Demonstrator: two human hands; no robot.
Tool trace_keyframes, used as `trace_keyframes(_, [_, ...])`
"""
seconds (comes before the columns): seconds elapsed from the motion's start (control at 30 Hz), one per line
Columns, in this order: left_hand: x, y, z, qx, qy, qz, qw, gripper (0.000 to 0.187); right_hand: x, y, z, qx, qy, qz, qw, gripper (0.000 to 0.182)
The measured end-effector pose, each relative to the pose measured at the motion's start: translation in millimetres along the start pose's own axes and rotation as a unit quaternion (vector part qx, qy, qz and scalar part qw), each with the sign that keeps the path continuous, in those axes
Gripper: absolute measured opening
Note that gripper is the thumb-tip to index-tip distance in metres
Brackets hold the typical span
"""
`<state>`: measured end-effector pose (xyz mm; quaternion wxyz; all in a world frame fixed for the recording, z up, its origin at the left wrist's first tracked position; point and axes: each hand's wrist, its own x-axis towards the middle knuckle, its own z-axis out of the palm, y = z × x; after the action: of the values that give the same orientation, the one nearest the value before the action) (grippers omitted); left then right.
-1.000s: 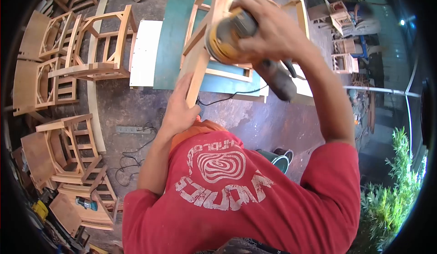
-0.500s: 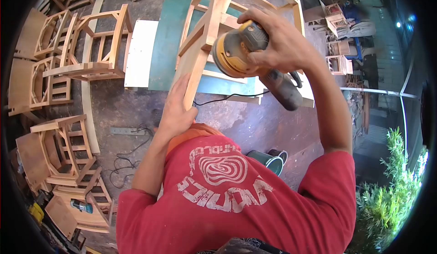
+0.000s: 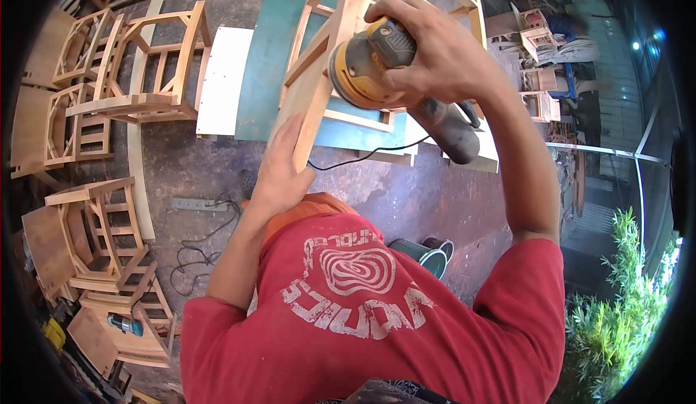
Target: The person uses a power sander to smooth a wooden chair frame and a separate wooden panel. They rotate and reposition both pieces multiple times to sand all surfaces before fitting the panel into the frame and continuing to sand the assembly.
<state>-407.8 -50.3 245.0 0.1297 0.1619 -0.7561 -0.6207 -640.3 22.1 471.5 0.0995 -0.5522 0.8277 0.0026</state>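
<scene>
My right hand (image 3: 442,56) is wrapped round the top of a yellow-and-black orbital sander (image 3: 362,78) with a dark dust canister hanging behind it. The sander is tilted on its side, its round pad against or very close to the edge of a wooden chair frame (image 3: 308,110); exact contact is hard to see. Lower down, my left hand (image 3: 281,176) grips the near end of the same frame, fingers along its flat face and thumb round the edge. The frame lies over a teal-covered work surface (image 3: 261,63).
Several unfinished wooden chairs (image 3: 156,56) stand on the left. A small teal power tool (image 3: 125,324) lies on one seat. The sander's black cord (image 3: 362,156) runs below the frame. A bucket (image 3: 431,259) stands on the floor, and more furniture (image 3: 533,31) is at the right.
My right hand has shifted the sander slightly left along the frame's edge. My left hand keeps its grip on the frame's near end.
</scene>
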Motion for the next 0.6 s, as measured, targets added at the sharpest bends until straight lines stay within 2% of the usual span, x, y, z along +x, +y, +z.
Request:
trace_keyframes(0.1, [-2,1,-2,0.005,0.001,-0.002,1.000,0.082,-1,-2,-2,0.003,-0.016,-0.013,1.000,0.066])
trace_keyframes(0.17, [0,-1,-1,0.014,0.006,-0.001,1.000,0.082,-11,-14,-5,-0.006,-0.059,0.006,0.998,0.065])
trace_keyframes(0.3, [-1,-1,-1,-0.006,-0.005,0.001,1.000,0.082,2,-16,3,0.021,-0.003,-0.007,1.000,0.064])
trace_keyframes(0.4, [-5,-1,-1,-0.007,0.001,0.005,1.000,0.081,13,-6,2,0.035,-0.011,-0.011,0.999,0.065])
trace_keyframes(0.6, [-2,-5,-2,-0.026,0.012,0.010,1.000,0.083,-1,-27,6,0.023,-0.032,-0.021,0.999,0.064])
